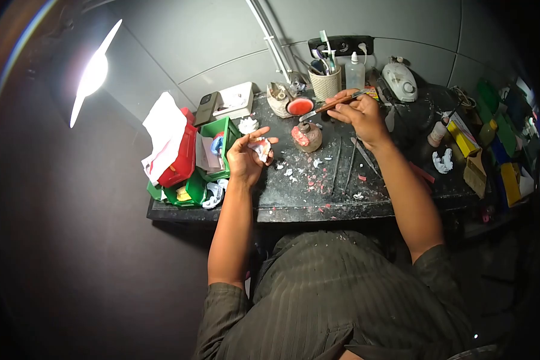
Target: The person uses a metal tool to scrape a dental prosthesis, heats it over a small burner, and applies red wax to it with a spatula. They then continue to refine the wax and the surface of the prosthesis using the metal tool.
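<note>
My left hand [248, 157] holds a small white and pink dental piece [262, 148] in its fingers, above the left part of the black workbench. In my right hand [360, 117] is a thin brown-handled tool [330, 106], its metal tip pointing left. That tip is just above the top of a round glass burner [308, 138] with pink material stuck on its side; whether they touch, I cannot tell. Behind the burner is a round dish of red material [300, 106]. Whether a flame burns at the wick is not visible.
Green bins [225, 129] and a red bin [183, 157] stand at the left. Thin tools [350, 168] and scraps lie on the bench [282, 213]. Behind are a brush cup [326, 86], a bottle [354, 73] and a white device [399, 82]. A white cast [443, 161] lies right.
</note>
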Motion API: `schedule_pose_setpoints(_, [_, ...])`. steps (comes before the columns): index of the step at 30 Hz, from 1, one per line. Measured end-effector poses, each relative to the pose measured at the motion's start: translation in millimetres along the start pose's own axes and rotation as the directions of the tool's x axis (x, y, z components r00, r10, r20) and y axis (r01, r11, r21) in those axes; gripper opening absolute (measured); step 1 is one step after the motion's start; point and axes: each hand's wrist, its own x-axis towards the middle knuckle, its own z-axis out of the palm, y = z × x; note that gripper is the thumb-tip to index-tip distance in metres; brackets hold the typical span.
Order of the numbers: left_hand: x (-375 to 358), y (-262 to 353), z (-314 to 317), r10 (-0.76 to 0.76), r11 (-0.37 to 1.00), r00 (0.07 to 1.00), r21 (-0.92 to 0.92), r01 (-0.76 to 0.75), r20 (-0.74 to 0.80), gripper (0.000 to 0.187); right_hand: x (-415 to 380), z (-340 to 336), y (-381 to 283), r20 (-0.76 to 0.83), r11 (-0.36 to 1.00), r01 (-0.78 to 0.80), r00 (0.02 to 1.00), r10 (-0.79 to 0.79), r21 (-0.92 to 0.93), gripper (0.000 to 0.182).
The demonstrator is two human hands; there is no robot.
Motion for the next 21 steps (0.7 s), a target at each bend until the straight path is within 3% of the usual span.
schedule_pose_setpoints(5, [-1, 0, 1, 0.04, 0.996, 0.995, 0.075, -0.047, 0.091, 0.058, 1, -1, -4, -0.05, 0.992, -0.126, 0.991, 0.126, 0.0, 0.011])
schedule_pose_setpoints(10, [-1, -5, 4, 0.068, 0.995, 0.991, 0.065, -0.076, 0.115, 0.056, -1, -1, -4, -0.01, 0.998, -0.054, 0.999, 0.054, -0.016, 0.01])
schedule_pose_setpoints(12, [4, -7, 4, 0.155, 0.979, 0.973, 0.106, -0.174, 0.172, 0.06, 0, -1, -5, 0.0, 0.999, -0.034, 0.999, 0.034, -0.008, 0.009])
schedule_pose_setpoints(14, [1, -9, 9, 0.179, 0.974, 0.966, 0.107, -0.201, 0.185, 0.064, 2, -2, -8, -0.083, 0.985, 0.126, 0.99, -0.117, 0.115, 0.012])
schedule_pose_setpoints(15, [0, -9, 12, 0.206, 0.967, 0.958, 0.112, -0.231, 0.199, 0.069, 3, -4, -7, -0.081, 0.986, 0.123, 0.99, -0.115, 0.108, 0.012])
schedule_pose_setpoints(17, [0, -8, 9, 0.183, 0.972, 0.96, 0.107, -0.209, 0.213, 0.076, 7, -8, -4, -0.148, 0.981, 0.134, 0.977, -0.155, -0.142, 0.014])
schedule_pose_setpoints(21, [0, -7, 8, 0.201, 0.959, 0.96, 0.159, -0.233, 0.195, 0.077, 7, -8, 0, -0.185, 0.989, 0.101, 0.976, -0.119, -0.107, 0.016])
